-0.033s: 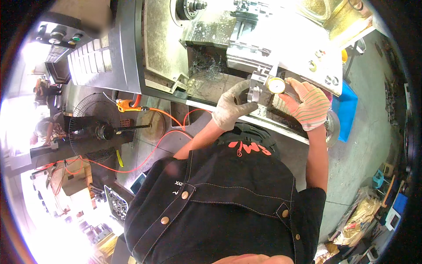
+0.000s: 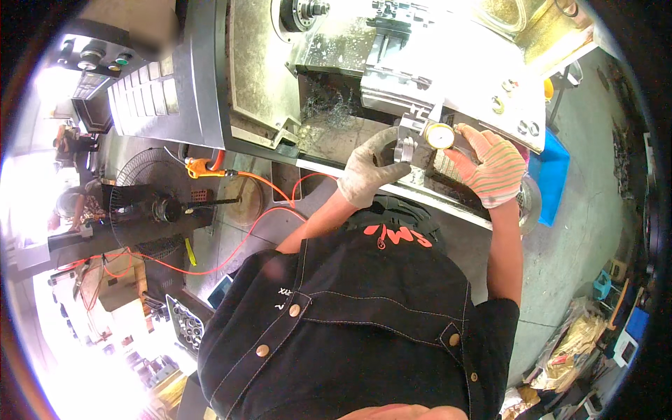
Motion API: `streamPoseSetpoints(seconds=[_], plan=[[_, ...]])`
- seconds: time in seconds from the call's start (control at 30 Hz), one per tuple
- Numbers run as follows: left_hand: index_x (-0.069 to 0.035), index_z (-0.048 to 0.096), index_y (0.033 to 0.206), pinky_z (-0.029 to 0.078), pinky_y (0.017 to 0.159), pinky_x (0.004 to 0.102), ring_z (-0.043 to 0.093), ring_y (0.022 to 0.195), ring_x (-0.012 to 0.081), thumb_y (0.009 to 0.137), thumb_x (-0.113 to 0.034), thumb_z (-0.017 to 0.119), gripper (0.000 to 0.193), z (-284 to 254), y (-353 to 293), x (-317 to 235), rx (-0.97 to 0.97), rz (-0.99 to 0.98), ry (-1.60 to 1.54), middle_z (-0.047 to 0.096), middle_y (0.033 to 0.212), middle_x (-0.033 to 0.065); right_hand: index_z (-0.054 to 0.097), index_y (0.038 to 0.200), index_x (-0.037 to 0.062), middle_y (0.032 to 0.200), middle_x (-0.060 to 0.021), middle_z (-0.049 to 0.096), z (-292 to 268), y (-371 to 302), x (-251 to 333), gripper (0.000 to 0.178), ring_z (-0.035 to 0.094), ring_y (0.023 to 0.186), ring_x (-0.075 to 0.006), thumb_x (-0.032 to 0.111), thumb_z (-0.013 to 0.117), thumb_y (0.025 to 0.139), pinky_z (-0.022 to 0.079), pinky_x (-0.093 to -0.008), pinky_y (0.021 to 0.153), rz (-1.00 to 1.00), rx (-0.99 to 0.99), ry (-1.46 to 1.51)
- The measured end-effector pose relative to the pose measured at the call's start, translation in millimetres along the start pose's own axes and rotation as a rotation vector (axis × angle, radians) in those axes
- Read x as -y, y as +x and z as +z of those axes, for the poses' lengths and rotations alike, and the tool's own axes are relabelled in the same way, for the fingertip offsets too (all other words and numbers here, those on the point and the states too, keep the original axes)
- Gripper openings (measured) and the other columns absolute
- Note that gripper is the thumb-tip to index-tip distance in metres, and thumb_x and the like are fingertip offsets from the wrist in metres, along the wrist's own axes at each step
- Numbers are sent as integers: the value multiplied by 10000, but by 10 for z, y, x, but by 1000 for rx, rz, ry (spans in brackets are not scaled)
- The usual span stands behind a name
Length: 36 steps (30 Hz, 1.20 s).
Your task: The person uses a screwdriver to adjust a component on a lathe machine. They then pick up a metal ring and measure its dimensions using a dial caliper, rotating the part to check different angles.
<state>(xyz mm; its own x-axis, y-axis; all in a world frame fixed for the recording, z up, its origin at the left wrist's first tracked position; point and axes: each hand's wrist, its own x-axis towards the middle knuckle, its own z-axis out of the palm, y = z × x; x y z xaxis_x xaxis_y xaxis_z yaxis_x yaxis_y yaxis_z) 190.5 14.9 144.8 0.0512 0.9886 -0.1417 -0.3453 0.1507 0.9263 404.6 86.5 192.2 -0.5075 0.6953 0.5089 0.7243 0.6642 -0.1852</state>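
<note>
A round dial gauge (image 2: 439, 136) with a yellow rim and white face sits on a metal fixture (image 2: 414, 120) at the front of the machine. My left hand (image 2: 371, 168), in a greyish-white glove, is closed around a shiny metal ring (image 2: 404, 150) just left of the dial, thumb on the near side and fingers on the far side. On the dial's right, my right hand (image 2: 494, 168) wears a glove with green and orange stripes. Its thumb and forefinger pinch the gauge's rim. The contact between ring and fixture is partly hidden.
A lathe chuck (image 2: 299, 14) is at the back, with metal shavings (image 2: 327, 105) below it. Several small rings lie on the bright machine top (image 2: 483, 84). A blue bin (image 2: 553, 178) stands right; an orange air gun (image 2: 203, 168) with hose and a floor fan (image 2: 150, 203) are left.
</note>
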Motion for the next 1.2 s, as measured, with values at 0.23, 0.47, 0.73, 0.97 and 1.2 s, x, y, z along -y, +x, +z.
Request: streamPoseSetpoints(seconds=[0.23,0.47,0.73,0.97,1.2], plan=[[-14,454,1272,468,872,321,577,982,164,733,102,617,576,6,6,8,33,29,-93,585,1109,64,647,1014,129,707,-88,587,-5,7,-9,442,561,617,-269,442,687,705,431,-364,546,-45,-38,-50],[-23,479,1257,461,795,267,553,952,112,768,46,650,523,-29,2,33,36,-35,-120,588,1093,45,642,1013,111,691,-81,572,0,17,-4,449,548,597,-262,418,702,690,424,-365,534,-80,-19,-67],[-13,464,1283,455,776,247,556,899,97,753,54,627,559,-14,1,17,28,8,-25,603,1040,32,634,1026,120,700,-68,571,10,0,-10,449,547,599,-256,407,708,688,423,-360,536,-75,-21,-65],[-5,461,1272,456,858,305,572,961,150,729,88,583,565,-34,-25,-34,64,-31,-8,607,1057,70,664,1011,149,695,-45,586,-30,13,15,415,544,594,-221,385,732,677,417,-333,556,-81,-23,-95],[-9,457,1268,467,876,334,586,973,184,711,81,589,580,-27,-36,-31,77,-25,-48,608,1065,101,639,977,119,660,-66,563,-3,-17,-17,441,544,566,-260,444,701,686,418,-365,510,-86,-24,-77]])
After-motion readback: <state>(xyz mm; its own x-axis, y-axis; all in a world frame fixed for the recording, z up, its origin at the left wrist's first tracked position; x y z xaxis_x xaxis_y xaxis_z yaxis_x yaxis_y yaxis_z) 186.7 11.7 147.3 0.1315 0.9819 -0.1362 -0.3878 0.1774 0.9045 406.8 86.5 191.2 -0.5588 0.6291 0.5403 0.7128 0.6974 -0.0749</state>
